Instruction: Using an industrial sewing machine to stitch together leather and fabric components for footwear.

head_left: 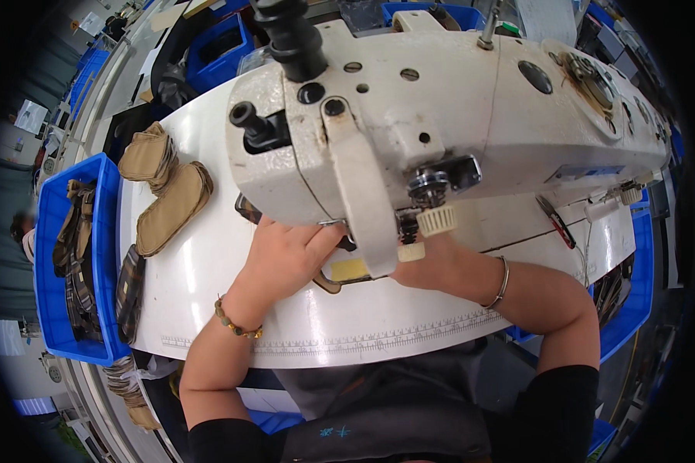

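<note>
Tabletop (208, 282), bin (106, 247) (sewing machine (409, 116) foremost)

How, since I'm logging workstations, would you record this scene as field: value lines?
Machine: white sewing machine on a white table
Left hand: near the machine's left end, fingertips partly hidden
Right hand: partly hidden behind the machine
Cloth: dark piece beside the left hand, mostly hidden
Table's left: stacked tan pads
Left blue box: dark plaid pieces
</note>
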`<state>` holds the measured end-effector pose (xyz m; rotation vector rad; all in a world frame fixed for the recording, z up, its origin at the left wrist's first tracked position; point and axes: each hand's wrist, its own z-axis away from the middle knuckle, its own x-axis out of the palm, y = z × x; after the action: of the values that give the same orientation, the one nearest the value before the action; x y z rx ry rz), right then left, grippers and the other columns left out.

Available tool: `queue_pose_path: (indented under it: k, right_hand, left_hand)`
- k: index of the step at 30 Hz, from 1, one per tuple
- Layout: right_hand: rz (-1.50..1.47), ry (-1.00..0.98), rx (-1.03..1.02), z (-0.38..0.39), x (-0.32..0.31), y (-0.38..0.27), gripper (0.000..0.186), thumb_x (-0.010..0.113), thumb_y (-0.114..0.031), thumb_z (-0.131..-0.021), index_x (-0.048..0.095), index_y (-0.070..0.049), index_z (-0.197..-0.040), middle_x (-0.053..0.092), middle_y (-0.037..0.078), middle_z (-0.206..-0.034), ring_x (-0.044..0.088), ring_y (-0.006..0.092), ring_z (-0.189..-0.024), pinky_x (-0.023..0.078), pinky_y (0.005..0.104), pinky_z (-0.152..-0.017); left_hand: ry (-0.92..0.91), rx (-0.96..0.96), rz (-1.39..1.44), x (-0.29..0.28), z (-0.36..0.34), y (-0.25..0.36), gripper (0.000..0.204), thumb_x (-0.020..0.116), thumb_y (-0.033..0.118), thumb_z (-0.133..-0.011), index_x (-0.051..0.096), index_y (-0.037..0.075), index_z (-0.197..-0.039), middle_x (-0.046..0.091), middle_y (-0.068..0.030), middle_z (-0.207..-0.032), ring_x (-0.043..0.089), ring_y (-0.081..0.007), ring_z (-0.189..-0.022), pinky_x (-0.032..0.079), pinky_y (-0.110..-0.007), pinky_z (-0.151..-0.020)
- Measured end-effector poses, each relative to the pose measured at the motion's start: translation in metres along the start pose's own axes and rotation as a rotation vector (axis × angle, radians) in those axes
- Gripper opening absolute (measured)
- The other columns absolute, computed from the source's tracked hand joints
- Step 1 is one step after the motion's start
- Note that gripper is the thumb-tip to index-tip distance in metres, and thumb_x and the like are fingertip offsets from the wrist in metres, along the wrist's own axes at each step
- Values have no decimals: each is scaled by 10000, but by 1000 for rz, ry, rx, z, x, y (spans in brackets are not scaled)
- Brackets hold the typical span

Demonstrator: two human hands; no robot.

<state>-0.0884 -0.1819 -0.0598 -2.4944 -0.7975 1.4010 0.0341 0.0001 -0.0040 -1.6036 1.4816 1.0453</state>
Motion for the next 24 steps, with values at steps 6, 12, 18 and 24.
queue_pose_path:
  k: [6,12,18,24]
  right_hand:
    - [386,-56,-195,-6,-14,-12,54,648,-107,-799,677,-73,-829,666,85,-691,641,261,-563,511,376,-518]
    - [165,-78,-55,-6,-15,3,51,655,-54,-858,638,-24,-820,583,60,-689,605,221,-628,476,354,-530]
    - [2,-131,19,-2,-14,-2,110,653,-115,-807,677,-65,-903,621,80,-658,626,270,-559,505,395,-515]
    - [264,-55,-183,12,1,3,231,667,-88,-749,701,-64,-977,588,59,-601,614,254,-529,507,382,-500]
  left_hand:
    - [35,44,-105,3,1,2,254,668,102,-689,696,105,-942,671,6,-851,632,-176,-797,521,-310,-755]
    - [28,61,-107,3,0,1,219,670,107,-668,688,96,-886,657,6,-814,631,-173,-790,532,-310,-736]
    - [25,54,-101,3,0,4,212,670,106,-671,688,100,-883,682,7,-858,640,-170,-816,537,-309,-739]
    - [6,73,-131,4,-3,9,202,670,122,-681,691,96,-881,715,-3,-949,644,-146,-882,540,-304,-768]
